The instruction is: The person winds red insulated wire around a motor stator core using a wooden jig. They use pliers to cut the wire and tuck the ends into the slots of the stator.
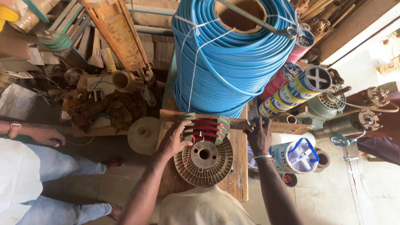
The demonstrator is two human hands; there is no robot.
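1. Left hand (173, 141) rests on the left side of a winding former (205, 130), a stack of green and red coil layers; fingers curled against its edge, grasping it.
2. Right hand (259, 135) is clenched around a wooden handle (239, 123) just right of the former; beaded bracelet on the wrist.
3. The former sits at the far edge of a wooden tabletop (239, 166), touching a round ribbed metal spool (204, 160) that lies flat below it. Red wire strands run from the former down onto the spool.
4. Behind, a large coil of blue hose (227, 62) stands on the tabletop.
5. To the right: rolls of tape (291, 89), a white can with blue strap (296, 156), pump motors (348, 123).
6. At left, another person's hand (48, 136) and jeans-clad legs (62, 166); rags (106, 108) on clutter.
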